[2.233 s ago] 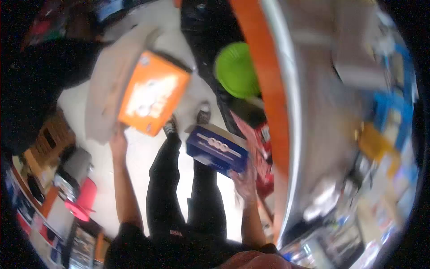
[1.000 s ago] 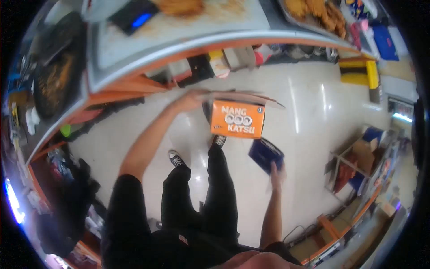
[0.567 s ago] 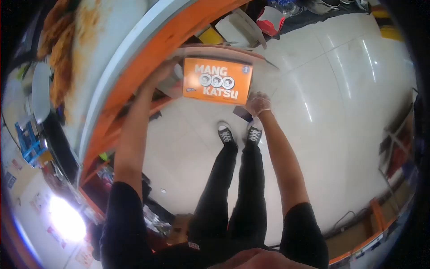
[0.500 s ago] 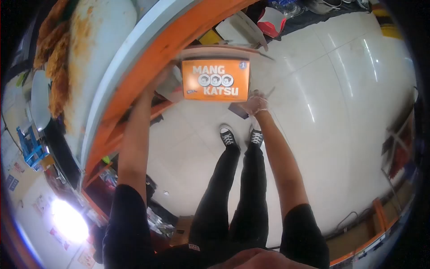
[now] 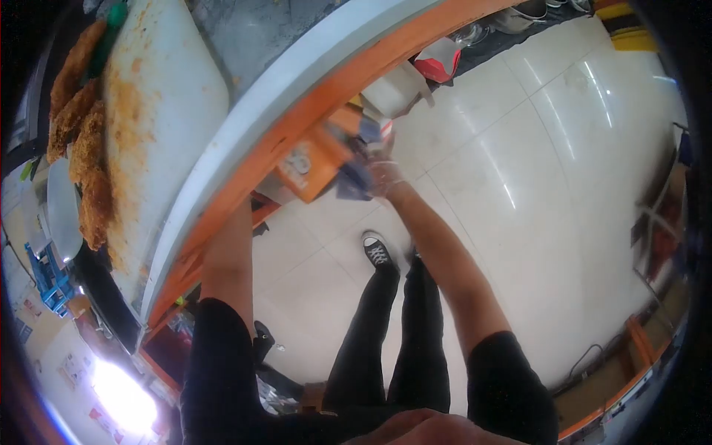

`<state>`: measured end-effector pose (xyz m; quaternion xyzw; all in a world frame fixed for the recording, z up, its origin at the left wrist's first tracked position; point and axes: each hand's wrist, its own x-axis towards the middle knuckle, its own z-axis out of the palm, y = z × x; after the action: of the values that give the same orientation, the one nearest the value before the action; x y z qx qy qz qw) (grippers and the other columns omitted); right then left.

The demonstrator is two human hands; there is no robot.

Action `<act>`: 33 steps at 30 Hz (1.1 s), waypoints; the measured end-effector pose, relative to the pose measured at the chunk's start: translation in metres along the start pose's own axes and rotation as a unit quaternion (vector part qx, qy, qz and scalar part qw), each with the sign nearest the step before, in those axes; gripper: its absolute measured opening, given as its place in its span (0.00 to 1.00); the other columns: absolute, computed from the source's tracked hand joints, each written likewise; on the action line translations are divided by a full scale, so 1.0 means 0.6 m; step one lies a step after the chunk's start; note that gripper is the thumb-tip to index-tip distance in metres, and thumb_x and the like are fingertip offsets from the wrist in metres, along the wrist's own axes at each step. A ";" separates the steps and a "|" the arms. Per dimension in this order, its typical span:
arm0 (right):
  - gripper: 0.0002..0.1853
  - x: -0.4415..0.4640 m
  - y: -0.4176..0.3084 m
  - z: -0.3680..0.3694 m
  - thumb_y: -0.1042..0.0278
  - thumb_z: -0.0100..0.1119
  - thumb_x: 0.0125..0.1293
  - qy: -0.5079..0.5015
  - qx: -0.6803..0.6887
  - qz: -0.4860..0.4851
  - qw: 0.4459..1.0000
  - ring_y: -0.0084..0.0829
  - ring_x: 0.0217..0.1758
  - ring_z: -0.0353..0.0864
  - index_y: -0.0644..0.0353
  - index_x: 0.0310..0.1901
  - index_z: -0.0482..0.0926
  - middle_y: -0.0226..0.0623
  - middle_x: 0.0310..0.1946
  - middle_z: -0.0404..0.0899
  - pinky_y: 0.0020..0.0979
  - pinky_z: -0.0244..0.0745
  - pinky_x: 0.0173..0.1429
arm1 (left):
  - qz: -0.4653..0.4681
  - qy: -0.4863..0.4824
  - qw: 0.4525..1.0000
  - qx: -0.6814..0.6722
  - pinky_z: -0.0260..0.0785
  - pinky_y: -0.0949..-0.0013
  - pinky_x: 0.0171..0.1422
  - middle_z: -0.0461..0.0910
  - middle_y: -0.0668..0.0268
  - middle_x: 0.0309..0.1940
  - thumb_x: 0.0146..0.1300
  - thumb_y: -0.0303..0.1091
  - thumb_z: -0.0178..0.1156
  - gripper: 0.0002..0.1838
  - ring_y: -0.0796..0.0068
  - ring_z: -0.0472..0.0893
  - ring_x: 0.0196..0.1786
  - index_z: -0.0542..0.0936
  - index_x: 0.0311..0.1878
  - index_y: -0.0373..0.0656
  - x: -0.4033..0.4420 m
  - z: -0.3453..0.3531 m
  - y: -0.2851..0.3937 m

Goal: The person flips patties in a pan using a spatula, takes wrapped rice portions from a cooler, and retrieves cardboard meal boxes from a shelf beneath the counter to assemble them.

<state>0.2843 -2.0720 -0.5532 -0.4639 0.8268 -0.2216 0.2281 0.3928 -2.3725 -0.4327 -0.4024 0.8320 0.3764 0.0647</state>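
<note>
An orange printed food box (image 5: 311,163) sits partly under the counter edge, tilted and blurred by motion, with dark flaps or panels at its right end. My right hand (image 5: 382,174), in what looks like a thin clear plastic glove, grips the box at that dark end. My left forearm (image 5: 226,248) reaches under the counter edge, which hides my left hand. Breaded fried pieces (image 5: 89,159) lie on a stained white board (image 5: 159,119) on the counter above my left arm.
The white-and-orange counter edge (image 5: 245,141) curves over the left side. Beyond the box are a white container (image 5: 397,89) and a red-and-white item (image 5: 441,61). Yellow and black objects (image 5: 627,26) are at far right. Below is a pale tiled floor (image 5: 512,148).
The box has shifted left toward the counter and turned, so its printed face is partly covered. My right hand has moved left with it, while my left hand has gone behind the counter edge.
</note>
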 end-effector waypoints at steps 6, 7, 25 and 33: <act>0.35 0.005 -0.041 -0.029 0.44 0.69 0.48 -0.061 0.094 0.033 0.993 0.49 0.61 0.73 0.56 0.56 0.77 0.43 0.63 0.69 0.41 0.70 0.64 | 0.008 -0.011 1.000 0.004 0.64 0.59 0.67 0.66 0.55 0.67 0.62 0.55 0.60 0.37 0.59 0.70 0.67 0.67 0.68 0.44 0.017 -0.008 0.003; 0.36 0.002 -0.048 -0.036 0.44 0.69 0.48 -0.065 0.087 0.019 0.994 0.49 0.61 0.73 0.55 0.58 0.76 0.45 0.63 0.69 0.42 0.69 0.65 | 0.009 -0.011 1.000 0.006 0.64 0.59 0.67 0.66 0.55 0.67 0.62 0.55 0.60 0.36 0.59 0.70 0.67 0.67 0.68 0.44 0.016 -0.012 0.004; 0.38 -0.065 -0.056 -0.021 0.45 0.70 0.50 -0.070 0.211 0.084 0.971 0.53 0.68 0.66 0.58 0.61 0.74 0.49 0.73 0.56 0.46 0.60 0.72 | 0.032 -0.044 0.998 0.012 0.64 0.59 0.67 0.68 0.55 0.65 0.64 0.50 0.60 0.33 0.59 0.70 0.66 0.68 0.67 0.42 0.064 0.029 0.037; 0.34 -0.125 -0.003 -0.032 0.51 0.73 0.54 0.090 0.498 0.106 0.856 0.50 0.72 0.62 0.57 0.60 0.74 0.51 0.74 0.51 0.43 0.58 0.74 | 0.052 -0.067 0.996 0.026 0.64 0.59 0.67 0.69 0.55 0.64 0.65 0.48 0.60 0.31 0.59 0.71 0.66 0.68 0.67 0.41 0.079 0.053 0.086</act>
<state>0.3092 -2.0050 -0.5239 -0.1753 0.6669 -0.6195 0.3752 0.3181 -2.3600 -0.4452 -0.3304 0.8550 0.3840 0.1108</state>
